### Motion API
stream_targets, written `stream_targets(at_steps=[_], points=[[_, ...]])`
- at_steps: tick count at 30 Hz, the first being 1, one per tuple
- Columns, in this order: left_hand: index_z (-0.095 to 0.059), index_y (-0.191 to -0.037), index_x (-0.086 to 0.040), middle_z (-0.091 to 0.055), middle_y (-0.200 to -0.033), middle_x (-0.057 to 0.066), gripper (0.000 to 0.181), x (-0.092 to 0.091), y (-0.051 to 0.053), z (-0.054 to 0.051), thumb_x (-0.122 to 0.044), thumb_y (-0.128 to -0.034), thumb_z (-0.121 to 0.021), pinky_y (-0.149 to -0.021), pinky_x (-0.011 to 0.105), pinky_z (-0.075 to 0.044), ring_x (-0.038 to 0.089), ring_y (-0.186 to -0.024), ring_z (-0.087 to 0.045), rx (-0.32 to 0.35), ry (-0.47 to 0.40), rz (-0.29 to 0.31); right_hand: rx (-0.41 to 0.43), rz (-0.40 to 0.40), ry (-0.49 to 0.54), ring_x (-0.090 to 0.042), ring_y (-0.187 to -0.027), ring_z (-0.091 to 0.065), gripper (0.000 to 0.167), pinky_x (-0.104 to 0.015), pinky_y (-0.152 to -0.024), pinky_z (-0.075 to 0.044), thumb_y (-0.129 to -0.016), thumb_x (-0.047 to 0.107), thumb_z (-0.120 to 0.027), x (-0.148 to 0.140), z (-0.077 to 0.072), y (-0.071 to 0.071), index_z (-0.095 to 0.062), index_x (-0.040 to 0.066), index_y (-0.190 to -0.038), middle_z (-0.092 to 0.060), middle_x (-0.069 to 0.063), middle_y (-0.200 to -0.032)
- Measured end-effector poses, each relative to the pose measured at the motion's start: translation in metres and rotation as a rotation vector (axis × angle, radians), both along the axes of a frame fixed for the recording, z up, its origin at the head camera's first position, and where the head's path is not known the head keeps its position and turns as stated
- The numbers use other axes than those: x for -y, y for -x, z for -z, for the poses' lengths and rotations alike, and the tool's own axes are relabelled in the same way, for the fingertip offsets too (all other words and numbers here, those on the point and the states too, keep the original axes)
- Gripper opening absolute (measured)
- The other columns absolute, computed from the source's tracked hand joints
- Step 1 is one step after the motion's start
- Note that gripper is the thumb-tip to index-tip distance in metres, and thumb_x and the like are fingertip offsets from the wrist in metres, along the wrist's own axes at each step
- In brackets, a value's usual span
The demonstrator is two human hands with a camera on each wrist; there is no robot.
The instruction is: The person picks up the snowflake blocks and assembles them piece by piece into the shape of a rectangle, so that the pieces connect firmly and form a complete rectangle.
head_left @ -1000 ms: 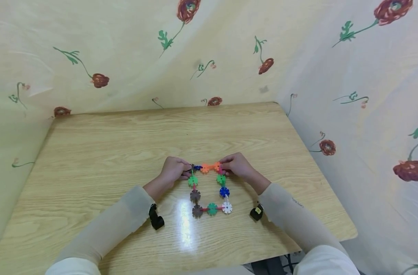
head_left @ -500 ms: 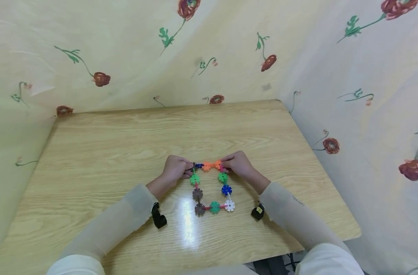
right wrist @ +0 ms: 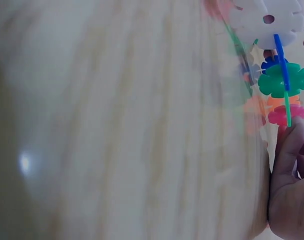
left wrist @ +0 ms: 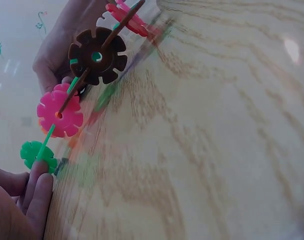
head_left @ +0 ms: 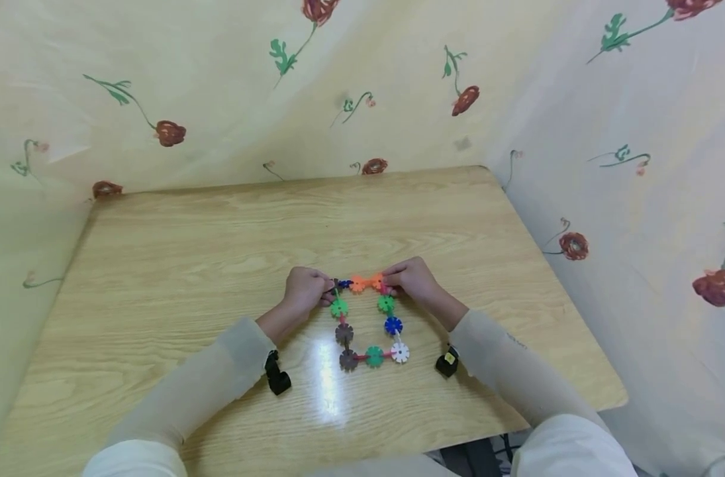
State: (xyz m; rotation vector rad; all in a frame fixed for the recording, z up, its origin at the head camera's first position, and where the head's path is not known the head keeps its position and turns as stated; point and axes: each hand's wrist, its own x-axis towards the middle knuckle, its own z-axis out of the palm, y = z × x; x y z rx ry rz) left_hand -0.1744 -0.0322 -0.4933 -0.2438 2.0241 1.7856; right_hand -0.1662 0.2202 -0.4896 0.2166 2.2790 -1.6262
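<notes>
Linked plastic snowflake discs form a roughly square closed ring, with a teal disc (head_left: 374,356) midway along its near side. My left hand (head_left: 305,290) pinches the far left corner, by a dark disc and a bright green disc (head_left: 339,307). At the far right corner, my right hand (head_left: 414,281) grips the ring beside an orange disc (head_left: 377,282); a pink disc (right wrist: 286,115) meets the fingertips in the right wrist view. A brown disc (left wrist: 98,56) stands out in the left wrist view. The fingers partly hide both corner joints.
The ring is over a wood-grain table (head_left: 219,232). Flower-printed sheeting (head_left: 231,99) rises behind and to the right. A black wrist camera (head_left: 277,374) sits on the left sleeve, another black camera (head_left: 447,363) on the right one. Dark cables show below the front edge.
The head view has shifted slightly. Both hands keep their hold on the far corners, and the ring's shape looks the same.
</notes>
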Motion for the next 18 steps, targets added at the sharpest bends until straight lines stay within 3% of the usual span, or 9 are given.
stream_targets(at_steps=[4,11,18], points=[[-0.070,-0.107,0.010,-0.072,-0.098,0.020,0.016,0.008,-0.001,-0.001,0.002,-0.0947,-0.065,-0.065,0.031,-0.062,0.020,-0.067,-0.071,0.016,-0.023,-0.013,-0.008,-0.047,-0.011,-0.013,-0.063,-0.063,0.023,-0.024,-0.060,-0.056,-0.096,0.003,-0.065,0.004,0.001,0.009,-0.071,-0.010,-0.115,-0.072,-0.011,-0.082],[-0.062,-0.117,0.009,-0.069,-0.106,0.020,0.020,0.021,-0.010,-0.001,0.002,-0.0986,-0.061,-0.070,0.032,-0.062,0.019,-0.071,-0.071,0.100,-0.080,0.017,-0.063,-0.242,-0.196,-0.017,-0.074,-0.062,0.025,-0.028,-0.065,-0.053,-0.099,0.012,-0.065,0.013,-0.002,0.032,-0.072,0.003,-0.122,-0.072,-0.007,-0.091],[-0.064,-0.109,0.006,-0.071,-0.087,0.020,0.014,0.034,-0.030,-0.009,-0.003,-0.0987,-0.062,-0.061,0.032,-0.061,0.022,-0.067,-0.072,0.110,-0.001,0.139,-0.121,-0.500,-0.262,-0.020,-0.095,-0.066,0.027,-0.034,-0.085,-0.055,-0.097,0.010,-0.066,0.043,-0.017,0.069,-0.072,0.003,-0.122,-0.072,-0.009,-0.115]])
